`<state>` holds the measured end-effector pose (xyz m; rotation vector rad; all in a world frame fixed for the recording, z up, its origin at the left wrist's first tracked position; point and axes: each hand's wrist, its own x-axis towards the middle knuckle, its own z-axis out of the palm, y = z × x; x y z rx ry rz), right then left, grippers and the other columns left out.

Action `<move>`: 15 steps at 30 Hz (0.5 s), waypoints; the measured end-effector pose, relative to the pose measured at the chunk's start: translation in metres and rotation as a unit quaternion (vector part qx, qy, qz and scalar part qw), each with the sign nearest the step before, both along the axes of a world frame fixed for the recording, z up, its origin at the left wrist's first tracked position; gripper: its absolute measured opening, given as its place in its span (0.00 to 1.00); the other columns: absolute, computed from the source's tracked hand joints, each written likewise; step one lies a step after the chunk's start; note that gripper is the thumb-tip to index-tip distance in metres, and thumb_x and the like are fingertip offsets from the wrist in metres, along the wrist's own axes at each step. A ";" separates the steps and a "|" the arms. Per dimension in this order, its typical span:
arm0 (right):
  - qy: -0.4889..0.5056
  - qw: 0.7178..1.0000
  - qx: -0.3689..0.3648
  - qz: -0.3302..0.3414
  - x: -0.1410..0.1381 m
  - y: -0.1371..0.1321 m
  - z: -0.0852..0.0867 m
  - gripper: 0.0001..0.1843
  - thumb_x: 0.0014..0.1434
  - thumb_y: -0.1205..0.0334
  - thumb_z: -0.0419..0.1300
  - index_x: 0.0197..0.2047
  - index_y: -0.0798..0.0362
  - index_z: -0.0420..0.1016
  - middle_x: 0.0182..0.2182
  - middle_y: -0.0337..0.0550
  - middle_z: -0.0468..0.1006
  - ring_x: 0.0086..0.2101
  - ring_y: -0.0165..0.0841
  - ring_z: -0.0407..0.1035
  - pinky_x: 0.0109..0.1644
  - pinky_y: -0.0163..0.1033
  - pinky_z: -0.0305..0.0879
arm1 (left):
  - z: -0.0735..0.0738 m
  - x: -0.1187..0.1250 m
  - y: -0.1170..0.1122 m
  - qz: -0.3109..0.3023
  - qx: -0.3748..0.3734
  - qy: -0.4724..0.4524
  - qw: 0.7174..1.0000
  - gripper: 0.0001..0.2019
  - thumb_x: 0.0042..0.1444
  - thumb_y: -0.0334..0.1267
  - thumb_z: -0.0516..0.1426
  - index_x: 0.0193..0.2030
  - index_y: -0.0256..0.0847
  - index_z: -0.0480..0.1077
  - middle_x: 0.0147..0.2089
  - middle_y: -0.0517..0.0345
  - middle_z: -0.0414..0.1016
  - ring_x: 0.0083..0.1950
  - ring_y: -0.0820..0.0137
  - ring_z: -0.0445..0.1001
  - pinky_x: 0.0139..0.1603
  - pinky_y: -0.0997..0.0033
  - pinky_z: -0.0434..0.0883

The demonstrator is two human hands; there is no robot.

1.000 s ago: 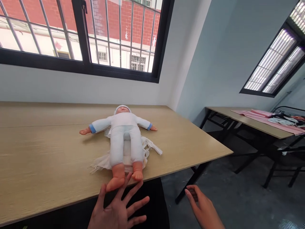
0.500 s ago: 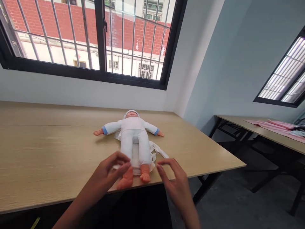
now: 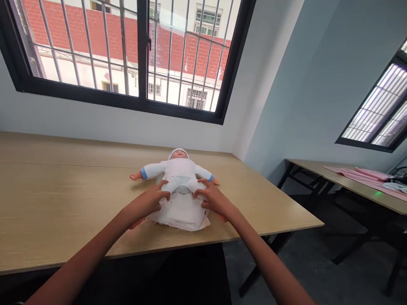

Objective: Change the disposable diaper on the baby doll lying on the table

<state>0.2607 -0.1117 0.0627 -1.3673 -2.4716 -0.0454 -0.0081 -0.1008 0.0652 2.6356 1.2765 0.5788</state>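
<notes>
A baby doll [image 3: 179,168] in a white suit with blue cuffs lies face up on the table, its head toward the window. My left hand [image 3: 154,198] grips the doll's leg on the left at the thigh, thumb and fingers curled round it. On the other side, my right hand [image 3: 213,196] holds the other thigh in the same way. Both legs are spread apart, and my hands and forearms partly hide them. Between the legs shows a white cloth pad [image 3: 184,212], spread flat under the doll near the table's front edge.
The wooden table [image 3: 79,203] runs along the wall beneath a barred window [image 3: 143,55]. To the right, past a gap of dark floor, a second table [image 3: 305,164] carries pink cloth [image 3: 356,173] and some dark items.
Both hands have moved forward from beside the doll's feet and taken hold of its thighs. The legs, straight and close together before, are now parted, showing more of the white pad.
</notes>
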 end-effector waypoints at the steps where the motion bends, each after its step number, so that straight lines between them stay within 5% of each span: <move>1: -0.018 1.000 0.000 0.023 0.006 0.003 0.000 0.24 0.46 0.82 0.59 0.44 0.49 0.76 0.61 0.49 0.61 0.58 0.43 0.62 0.60 0.47 0.62 | 0.000 -0.003 0.003 -0.003 0.002 0.044 0.999 0.25 0.42 0.16 0.48 0.40 0.43 0.77 0.67 0.53 0.64 0.53 0.58 0.74 0.47 0.64 0.73; 5: -0.059 0.997 0.014 0.046 0.014 0.008 -0.008 0.26 0.45 0.81 0.61 0.46 0.48 0.77 0.62 0.49 0.62 0.60 0.45 0.61 0.63 0.49 0.60 | -0.011 -0.001 0.005 -0.001 0.020 0.064 0.998 0.28 0.47 0.15 0.49 0.47 0.43 0.80 0.69 0.47 0.62 0.60 0.50 0.71 0.55 0.55 0.71; 9: -0.061 0.997 0.035 0.038 0.010 0.005 -0.017 0.25 0.46 0.79 0.63 0.46 0.48 0.79 0.63 0.52 0.63 0.61 0.49 0.60 0.62 0.48 0.62 | -0.025 0.003 -0.003 0.011 0.023 0.013 1.000 0.21 0.59 0.25 0.52 0.52 0.48 0.78 0.70 0.49 0.62 0.63 0.52 0.69 0.61 0.53 0.68; 15: -0.003 0.998 0.060 0.013 -0.003 0.001 -0.023 0.24 0.49 0.77 0.61 0.48 0.48 0.81 0.61 0.53 0.66 0.59 0.51 0.63 0.61 0.51 0.63 | -0.032 0.006 0.000 0.040 0.057 0.011 0.998 0.20 0.61 0.28 0.50 0.49 0.51 0.80 0.64 0.47 0.68 0.62 0.50 0.68 0.59 0.47 0.67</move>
